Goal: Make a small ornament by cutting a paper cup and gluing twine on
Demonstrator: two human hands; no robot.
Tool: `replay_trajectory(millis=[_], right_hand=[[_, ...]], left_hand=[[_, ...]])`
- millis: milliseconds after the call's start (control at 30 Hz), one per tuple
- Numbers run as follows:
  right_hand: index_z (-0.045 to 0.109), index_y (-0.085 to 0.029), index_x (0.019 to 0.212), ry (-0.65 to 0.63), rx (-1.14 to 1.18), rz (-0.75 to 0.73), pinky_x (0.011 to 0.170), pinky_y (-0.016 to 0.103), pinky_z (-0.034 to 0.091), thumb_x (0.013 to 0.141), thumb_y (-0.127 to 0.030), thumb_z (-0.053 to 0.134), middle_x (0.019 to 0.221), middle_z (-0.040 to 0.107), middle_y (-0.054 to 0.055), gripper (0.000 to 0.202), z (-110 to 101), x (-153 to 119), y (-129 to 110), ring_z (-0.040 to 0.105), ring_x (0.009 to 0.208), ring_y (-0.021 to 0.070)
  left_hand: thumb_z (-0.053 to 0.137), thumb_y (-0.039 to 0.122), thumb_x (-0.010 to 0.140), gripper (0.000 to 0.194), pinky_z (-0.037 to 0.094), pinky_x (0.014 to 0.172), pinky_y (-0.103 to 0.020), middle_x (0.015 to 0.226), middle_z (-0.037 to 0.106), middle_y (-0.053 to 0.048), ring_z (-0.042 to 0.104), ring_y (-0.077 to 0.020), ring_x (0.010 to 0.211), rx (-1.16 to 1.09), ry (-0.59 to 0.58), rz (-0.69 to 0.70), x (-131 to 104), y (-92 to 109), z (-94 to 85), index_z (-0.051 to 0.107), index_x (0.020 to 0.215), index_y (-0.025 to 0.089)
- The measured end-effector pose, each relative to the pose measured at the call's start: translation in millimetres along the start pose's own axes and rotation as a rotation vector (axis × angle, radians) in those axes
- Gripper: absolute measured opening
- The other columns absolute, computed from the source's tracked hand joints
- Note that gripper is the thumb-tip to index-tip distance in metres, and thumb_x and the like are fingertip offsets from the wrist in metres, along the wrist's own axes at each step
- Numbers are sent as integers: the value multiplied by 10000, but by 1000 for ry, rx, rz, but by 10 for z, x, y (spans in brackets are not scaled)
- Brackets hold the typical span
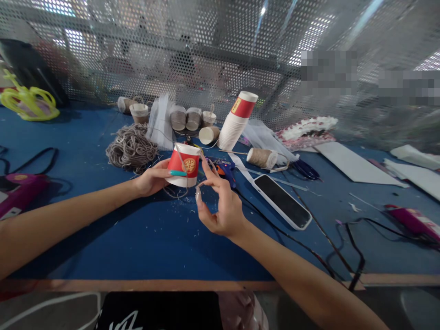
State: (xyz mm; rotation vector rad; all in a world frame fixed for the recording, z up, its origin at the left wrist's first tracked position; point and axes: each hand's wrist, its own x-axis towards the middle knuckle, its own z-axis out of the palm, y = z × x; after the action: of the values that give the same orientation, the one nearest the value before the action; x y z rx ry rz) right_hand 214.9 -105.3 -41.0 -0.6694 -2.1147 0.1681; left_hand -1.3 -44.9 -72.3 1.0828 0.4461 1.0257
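Note:
My left hand (153, 178) grips a red-and-white paper cup (182, 158) with a gold emblem, above the blue table. A thin grey-brown cord (180, 156) runs over the cup's side, and a loop of it hangs below. On the cup's right, my right hand (222, 201) has its fingers apart, one fingertip at the cup's upper edge and the thumb held away. Behind the left hand lies a tangled heap of grey cord (132, 147). A blue glue gun (223, 167) rests just behind the right hand, partly hidden by it.
A leaning stack of paper cups (235, 123) stands at the back, near cord-wrapped cups (185, 118) and a twine-wrapped cup (261, 158). To the right are a phone (283, 201), black cables (357, 256) and white boards (359, 162). A perforated metal screen (206, 50) closes the back.

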Motion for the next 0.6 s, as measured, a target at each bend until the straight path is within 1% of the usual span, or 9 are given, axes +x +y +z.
replay_trajectory(millis=[200, 367, 600], right_hand=[[387, -233, 1225, -1, 2, -4, 981, 492, 566, 818, -152, 546, 1581, 353, 162, 445, -4, -5, -11, 424, 1416, 309], [374, -248, 1193, -23, -14, 8, 950, 505, 583, 822, -167, 540, 1585, 340, 167, 414, -12, 1, -11, 412, 1423, 310], [380, -252, 1186, 6, -13, -25, 1003, 542, 549, 823, -152, 533, 1578, 358, 148, 406, -21, 23, -17, 430, 1410, 315]], left_hand=[[764, 293, 634, 563, 512, 875, -371, 1044, 768, -100, 717, -279, 929, -2, -8, 12, 1, 13, 29, 675, 1171, 149], [754, 300, 648, 557, 515, 879, -380, 1050, 766, -113, 719, -287, 941, 8, -23, 12, 1, 16, 34, 665, 1174, 141], [748, 305, 650, 562, 508, 901, -391, 1049, 764, -102, 715, -291, 958, 15, -28, 13, 0, 18, 24, 662, 1184, 153]])
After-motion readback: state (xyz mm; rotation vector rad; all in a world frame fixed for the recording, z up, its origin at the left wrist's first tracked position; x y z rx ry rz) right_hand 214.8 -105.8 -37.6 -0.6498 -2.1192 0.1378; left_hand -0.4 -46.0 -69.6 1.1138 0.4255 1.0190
